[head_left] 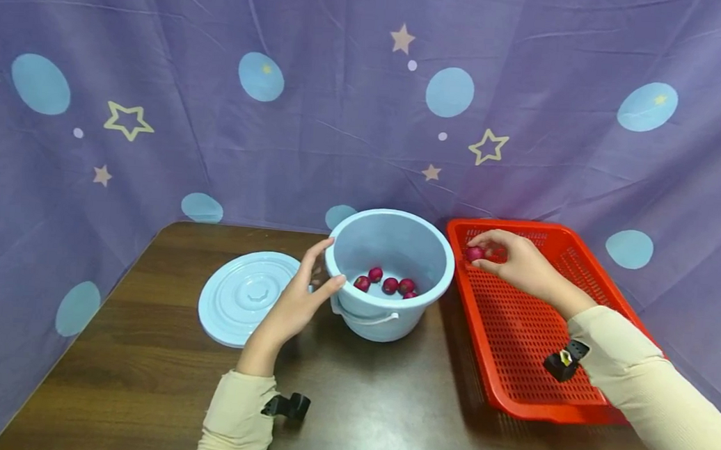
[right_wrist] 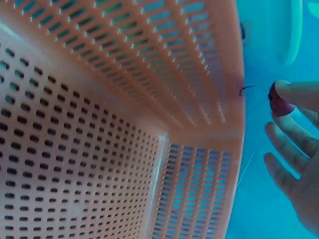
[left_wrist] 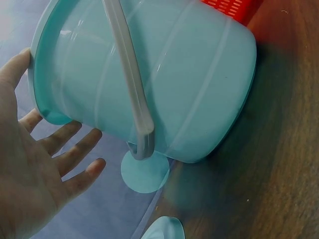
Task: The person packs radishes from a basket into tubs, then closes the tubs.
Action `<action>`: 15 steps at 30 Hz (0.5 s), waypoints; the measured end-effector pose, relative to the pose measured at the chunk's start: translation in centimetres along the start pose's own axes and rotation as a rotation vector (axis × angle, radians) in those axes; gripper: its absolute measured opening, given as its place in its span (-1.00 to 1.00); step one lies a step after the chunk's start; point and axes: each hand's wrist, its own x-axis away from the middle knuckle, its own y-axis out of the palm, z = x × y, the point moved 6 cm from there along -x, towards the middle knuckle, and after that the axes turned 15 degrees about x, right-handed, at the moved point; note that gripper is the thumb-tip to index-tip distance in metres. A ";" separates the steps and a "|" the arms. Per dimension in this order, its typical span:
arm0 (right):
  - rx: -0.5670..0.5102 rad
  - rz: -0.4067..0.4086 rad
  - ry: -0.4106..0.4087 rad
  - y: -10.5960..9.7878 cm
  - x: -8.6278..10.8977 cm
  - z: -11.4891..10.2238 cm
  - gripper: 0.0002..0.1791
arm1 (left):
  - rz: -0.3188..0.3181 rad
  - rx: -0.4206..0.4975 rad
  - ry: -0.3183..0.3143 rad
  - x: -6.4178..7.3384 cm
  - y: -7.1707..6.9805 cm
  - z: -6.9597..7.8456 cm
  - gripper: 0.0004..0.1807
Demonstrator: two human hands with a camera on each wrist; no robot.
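A light blue bucket (head_left: 384,317) stands mid-table with several small red radishes (head_left: 390,286) lying on its bottom. At its left side, my left hand (head_left: 296,294) touches the rim with spread, mostly straight fingers. The left wrist view shows that hand (left_wrist: 37,164) beside the bucket wall (left_wrist: 179,74). My right hand (head_left: 511,261) pinches one radish (head_left: 474,253) between thumb and fingers, over the left rim of the red basket (head_left: 517,319). A thin root trails from this radish (right_wrist: 281,102) in the right wrist view.
Left of the bucket, a round light blue lid (head_left: 248,301) lies on the brown wooden table (head_left: 125,362). The bucket's handle (head_left: 366,319) hangs down in front. A purple curtain (head_left: 346,77) with stars and dots rises behind the table.
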 end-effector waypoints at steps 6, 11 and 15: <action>-0.040 0.057 -0.025 -1.0 0.6 -1.7 -0.67 | -0.002 0.003 0.002 0.0 0.0 0.0 -0.30; -0.071 0.086 -0.014 -1.8 1.0 -3.2 -0.67 | -0.003 0.006 -0.007 0.0 0.0 0.0 -0.30; -0.097 0.107 0.016 -2.4 1.2 -4.5 -0.66 | -0.002 0.009 -0.006 0.0 0.0 0.1 -0.29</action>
